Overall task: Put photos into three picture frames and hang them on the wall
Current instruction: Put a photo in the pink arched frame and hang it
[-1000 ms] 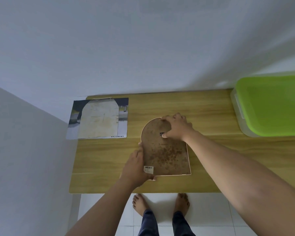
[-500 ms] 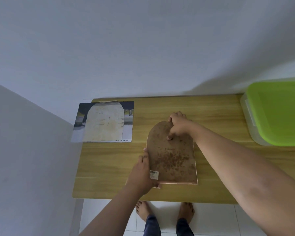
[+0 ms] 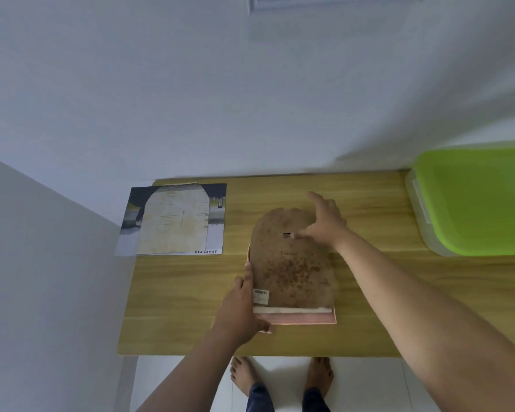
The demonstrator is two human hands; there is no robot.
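Backing board [image 3: 292, 269] slid upward, right hand [image 3: 324, 224] splayed, left hand [image 3: 238, 313] gripping frame [image 3: 295, 318] beside photos [image 3: 173, 221].

arched frame [image 3: 293, 318] face-down, brown backing [image 3: 292, 269] part-slid out

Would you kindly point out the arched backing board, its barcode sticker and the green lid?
arched backing board [image 3: 295, 269]: head view, speckled middle of its face.
barcode sticker [image 3: 260, 295]: head view, centre of the white label.
green lid [image 3: 482, 200]: head view, middle of its flat top.
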